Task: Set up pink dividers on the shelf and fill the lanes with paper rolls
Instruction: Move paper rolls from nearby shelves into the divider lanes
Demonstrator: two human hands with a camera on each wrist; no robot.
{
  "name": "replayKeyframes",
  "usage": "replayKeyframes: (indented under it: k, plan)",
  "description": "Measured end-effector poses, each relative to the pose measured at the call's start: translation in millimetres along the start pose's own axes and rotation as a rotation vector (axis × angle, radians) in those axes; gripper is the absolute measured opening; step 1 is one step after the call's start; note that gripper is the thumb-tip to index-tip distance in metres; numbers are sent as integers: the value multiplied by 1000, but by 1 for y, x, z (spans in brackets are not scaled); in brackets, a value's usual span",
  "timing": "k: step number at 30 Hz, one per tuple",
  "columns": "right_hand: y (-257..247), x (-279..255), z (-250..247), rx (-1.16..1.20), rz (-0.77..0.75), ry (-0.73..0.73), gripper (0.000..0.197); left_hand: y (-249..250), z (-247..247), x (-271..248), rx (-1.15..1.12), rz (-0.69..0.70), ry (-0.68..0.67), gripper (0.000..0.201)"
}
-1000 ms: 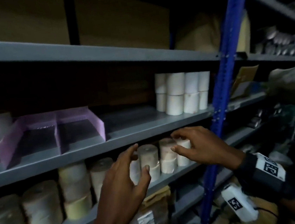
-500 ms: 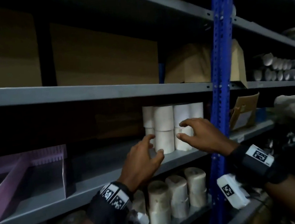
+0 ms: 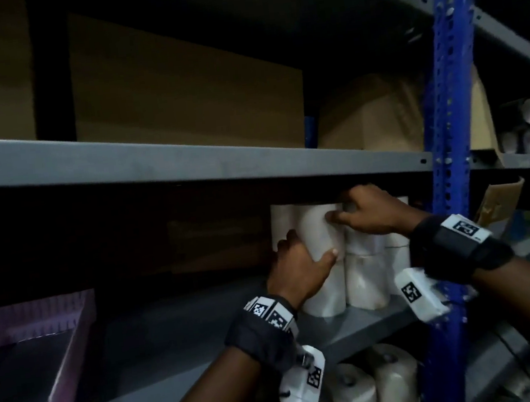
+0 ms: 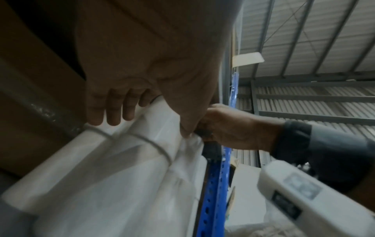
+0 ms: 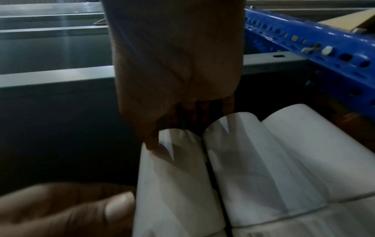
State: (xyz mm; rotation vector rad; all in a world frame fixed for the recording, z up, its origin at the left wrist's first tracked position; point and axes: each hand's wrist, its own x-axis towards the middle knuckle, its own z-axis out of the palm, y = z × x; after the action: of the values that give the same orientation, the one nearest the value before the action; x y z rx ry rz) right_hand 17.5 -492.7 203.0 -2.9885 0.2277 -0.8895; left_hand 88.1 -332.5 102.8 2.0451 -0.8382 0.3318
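White paper rolls (image 3: 363, 275) stand stacked two high at the right end of the grey middle shelf (image 3: 181, 349). My left hand (image 3: 303, 256) grips the front upper roll (image 3: 318, 231) from its left, thumb across the front. My right hand (image 3: 352, 207) reaches over the top of the same roll, thumb pressed on its face. In the left wrist view my fingers (image 4: 113, 110) curl round the roll (image 4: 121, 160). The right wrist view shows my thumb (image 5: 150, 141) on the roll (image 5: 172, 176). Pink dividers (image 3: 52, 344) sit at the shelf's left.
A blue perforated upright (image 3: 452, 179) stands just right of the stack. The shelf above (image 3: 187, 166) hangs low over the rolls and carries cardboard boxes (image 3: 179, 95). More rolls (image 3: 390, 381) fill the shelf below. Bare shelf lies between the dividers and the stack.
Both hands rose from the lower shelf's rolls to the stack on the middle shelf and took hold of the front upper roll. The view shifted up and right.
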Motion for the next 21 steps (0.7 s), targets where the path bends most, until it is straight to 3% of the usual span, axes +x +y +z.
replayKeyframes:
  k: [3, 7, 11, 14, 18, 21]
  plan:
    - [6, 12, 3, 62, 24, -73, 51, -11, 10, 20, -76, -5, -66, 83]
    - [10, 20, 2, 176, -52, -154, 43, -19, 16, 38, -204, 9, -127, 88]
    - [5, 11, -4, 283, -110, -162, 28, -24, 18, 40, -255, 13, -87, 101]
    - [-2, -1, -8, 344, -190, -130, 36, -23, 15, 37, -326, 41, -25, 92]
    - [-8, -26, -13, 259, -230, -34, 47, -19, 2, 21, -352, 87, -14, 85]
    - [-23, -53, -25, 439, -244, 30, 46, -13, -19, -8, -311, 118, 11, 85]
